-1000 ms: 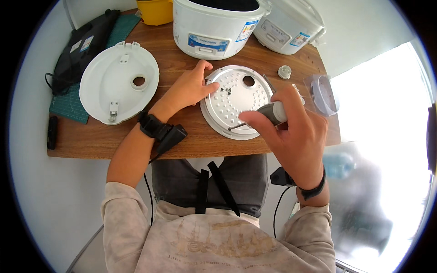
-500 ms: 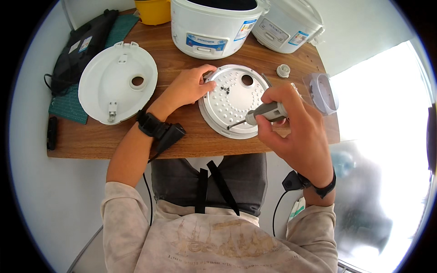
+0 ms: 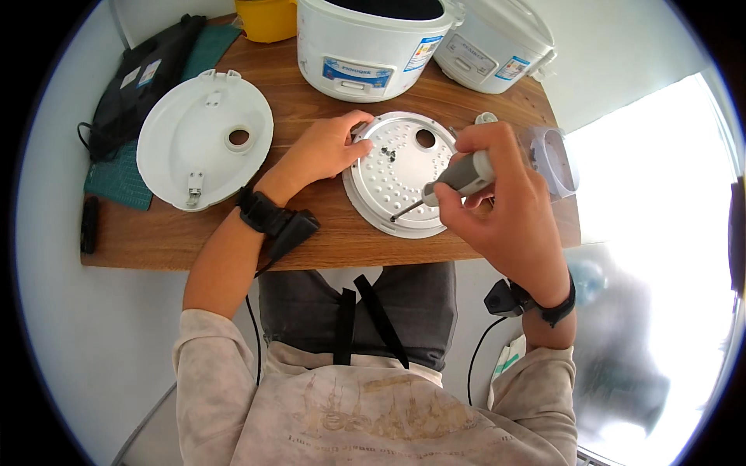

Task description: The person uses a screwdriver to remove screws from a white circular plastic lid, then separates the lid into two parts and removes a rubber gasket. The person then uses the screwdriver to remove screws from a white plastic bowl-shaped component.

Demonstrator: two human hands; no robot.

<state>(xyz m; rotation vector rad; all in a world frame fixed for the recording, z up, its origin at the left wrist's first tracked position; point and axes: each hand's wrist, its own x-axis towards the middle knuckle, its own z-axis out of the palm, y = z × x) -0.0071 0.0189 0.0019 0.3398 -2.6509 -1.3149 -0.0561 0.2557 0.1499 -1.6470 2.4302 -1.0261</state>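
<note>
A round silver inner lid plate (image 3: 408, 182) with raised dimples and one round hole lies on the wooden table in front of me. My left hand (image 3: 330, 147) grips its upper left rim, the thumb resting on top. In my right hand (image 3: 509, 210) is a grey electric screwdriver (image 3: 466, 175), held at a slant. Its thin bit points down to a dark screw (image 3: 393, 219) at the plate's near rim and seems to touch it. A few small dark screws (image 3: 388, 154) lie loose on the plate. The fingers behind the screwdriver are partly hidden.
A white plastic lid (image 3: 175, 147) with a hole lies at left, beside a green mat (image 3: 116, 182) and a black case (image 3: 148, 85). Two white rice cookers (image 3: 342, 46) and a yellow container (image 3: 268, 19) stand behind. A clear box (image 3: 553, 159) and white cap (image 3: 486, 118) are at right.
My right hand has tipped the screwdriver more upright, and its bit has shifted slightly on the near rim. The left hand keeps its hold on the plate. The view has shifted a little.
</note>
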